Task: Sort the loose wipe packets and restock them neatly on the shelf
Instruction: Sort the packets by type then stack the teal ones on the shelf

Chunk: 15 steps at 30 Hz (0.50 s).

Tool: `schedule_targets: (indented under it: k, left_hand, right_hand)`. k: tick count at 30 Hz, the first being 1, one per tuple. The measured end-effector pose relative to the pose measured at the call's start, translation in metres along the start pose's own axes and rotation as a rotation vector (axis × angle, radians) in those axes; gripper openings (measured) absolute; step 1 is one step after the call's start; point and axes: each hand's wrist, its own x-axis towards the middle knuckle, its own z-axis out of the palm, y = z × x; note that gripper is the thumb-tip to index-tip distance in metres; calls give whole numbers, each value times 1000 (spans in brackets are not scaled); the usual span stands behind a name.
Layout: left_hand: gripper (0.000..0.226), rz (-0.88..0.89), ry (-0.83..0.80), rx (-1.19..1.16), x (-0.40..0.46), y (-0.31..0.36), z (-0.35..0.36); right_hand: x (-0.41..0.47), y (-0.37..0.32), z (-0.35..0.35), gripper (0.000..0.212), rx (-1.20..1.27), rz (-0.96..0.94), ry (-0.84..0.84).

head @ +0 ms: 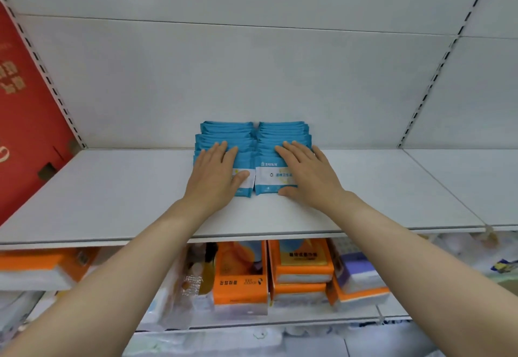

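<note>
Two rows of blue-and-white wipe packets stand side by side on the white shelf (112,196), running back to the rear panel. My left hand (215,173) lies flat on the left row (227,132), fingers straight, thumb across the front packet's white label. My right hand (304,170) lies flat on the right row (281,129), its thumb on the shelf at the front packet's lower edge. Both hands cover the front packets in part.
A red carton (25,115) stands at the left end of the shelf. Slotted uprights (437,76) frame the white back panel. On the shelf below sit orange tissue packs (241,281) and a purple-and-white pack (358,272).
</note>
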Motion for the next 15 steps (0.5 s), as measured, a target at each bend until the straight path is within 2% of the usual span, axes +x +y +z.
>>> schedule_targets:
  k: [8,15]
  left_hand:
    - [64,7,57,-4,-1,1,7]
    - [65,-45,-4,61,0,27,-11]
  right_hand:
    - [10,-10,-7,97,34,96,-90]
    - [1,-12,-16,96,-25,101,-141]
